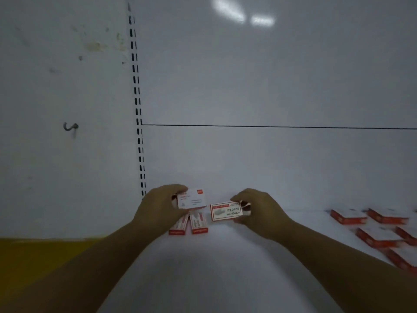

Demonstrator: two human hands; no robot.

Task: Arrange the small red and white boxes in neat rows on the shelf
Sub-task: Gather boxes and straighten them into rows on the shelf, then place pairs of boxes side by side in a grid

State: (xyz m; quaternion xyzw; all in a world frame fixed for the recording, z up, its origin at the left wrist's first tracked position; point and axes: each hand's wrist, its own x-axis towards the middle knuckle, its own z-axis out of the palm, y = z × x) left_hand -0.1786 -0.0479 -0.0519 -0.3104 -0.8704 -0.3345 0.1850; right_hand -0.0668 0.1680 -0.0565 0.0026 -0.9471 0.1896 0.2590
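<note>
My left hand (158, 206) grips a small red and white box (191, 198), held up with its white face toward me, just above two boxes (188, 224) that lie side by side on the white shelf (214, 267) near its back left corner. My right hand (259, 211) grips another red and white box (226, 211) by its right end, printed face up, a little to the right of the first. Whether this box touches the shelf is unclear.
Several more red and white boxes (379, 229) lie loosely on the shelf at the far right. A white back panel rises behind, with a slotted upright (138, 109) at the left. A yellow surface (33, 256) shows at the lower left.
</note>
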